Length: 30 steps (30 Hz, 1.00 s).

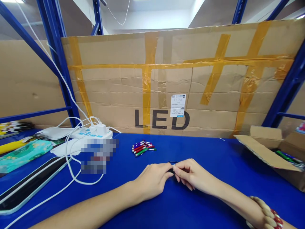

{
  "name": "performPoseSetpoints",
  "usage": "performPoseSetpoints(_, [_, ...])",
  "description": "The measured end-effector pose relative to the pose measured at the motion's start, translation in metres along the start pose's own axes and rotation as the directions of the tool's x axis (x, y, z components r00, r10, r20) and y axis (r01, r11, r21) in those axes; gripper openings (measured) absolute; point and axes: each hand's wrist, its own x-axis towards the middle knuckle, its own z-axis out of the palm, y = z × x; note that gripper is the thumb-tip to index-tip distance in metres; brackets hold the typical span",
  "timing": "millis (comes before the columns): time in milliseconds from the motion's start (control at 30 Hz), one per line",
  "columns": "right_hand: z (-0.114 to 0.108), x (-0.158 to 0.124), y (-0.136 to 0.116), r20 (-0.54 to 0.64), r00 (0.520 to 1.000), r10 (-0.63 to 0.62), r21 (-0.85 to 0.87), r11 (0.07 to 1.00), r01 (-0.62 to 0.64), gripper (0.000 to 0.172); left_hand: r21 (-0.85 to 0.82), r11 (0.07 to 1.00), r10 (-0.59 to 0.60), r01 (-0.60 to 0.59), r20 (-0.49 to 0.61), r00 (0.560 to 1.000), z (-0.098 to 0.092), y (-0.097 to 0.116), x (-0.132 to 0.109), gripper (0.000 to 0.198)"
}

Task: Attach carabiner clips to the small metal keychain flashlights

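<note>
My left hand [153, 179] and my right hand [190, 174] meet over the blue table, fingertips pinched close together. Between them is a thin black band-like thing [171, 170], mostly covered by the fingers, so its exact kind cannot be made out. Both hands grip it with thumb and forefinger. Beyond the hands, to the left, lies a small pile of shiny pens [143, 147] in purple, red and green.
A white power strip [105, 135] with tangled white cables stands at the left, near a phone-like black slab [33, 184]. On the right, an open cardboard box [269, 149] holds more pens. A large cardboard panel [114, 95] closes off the back.
</note>
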Motion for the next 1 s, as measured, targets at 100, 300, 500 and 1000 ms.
performPoseSetpoints(100, [-0.003,0.002,0.001,0.031,0.999,0.008,0.076,0.997,-0.010,0.042,-0.007,1.000,-0.011,0.011,-0.013,1.000,-0.001,0.001,0.001,0.019])
performPoseSetpoints(300, [-0.010,0.004,0.004,0.070,0.997,-0.022,0.086,0.996,0.016,0.043,-0.038,0.999,-0.004,0.003,-0.027,1.000,-0.003,0.000,0.003,0.019])
performPoseSetpoints(500, [-0.014,0.004,0.004,0.076,0.995,-0.061,0.066,0.996,0.056,0.042,-0.048,0.999,0.017,-0.019,-0.044,0.999,-0.004,0.002,0.002,0.018])
performPoseSetpoints(1000, [-0.016,0.016,0.020,-0.170,0.977,-0.129,0.009,0.991,0.132,0.033,0.053,0.998,-0.038,0.042,-0.078,0.996,-0.001,0.004,0.002,0.015])
